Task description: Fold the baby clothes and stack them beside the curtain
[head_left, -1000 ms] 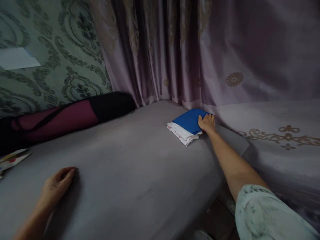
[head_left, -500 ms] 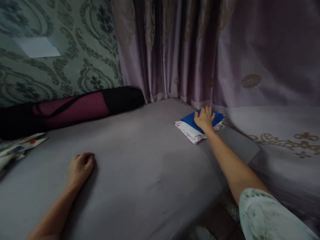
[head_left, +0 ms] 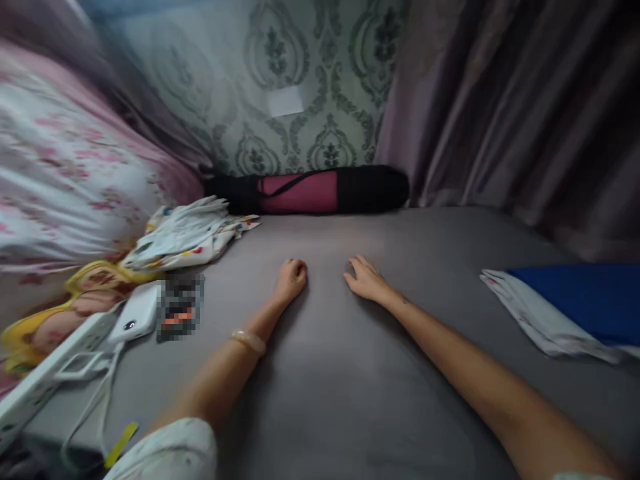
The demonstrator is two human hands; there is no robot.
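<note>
One bare left hand [head_left: 291, 280], its fingers curled inward so that I cannot tell whether they pinch anything, and one bare right hand [head_left: 369, 281], palm down with its fingers loosely spread, are near each other but apart at the middle of a smooth grey fabric sheet [head_left: 320, 373]. Well to the right of both hands, a flat folded stack of royal-blue cloth over white cloth [head_left: 583, 297] lies on this sheet. Left of the left hand is a heap of pale cloth [head_left: 185, 230], and at the far side lies a long black-and-maroon cylindrical bag [head_left: 313, 195].
</note>
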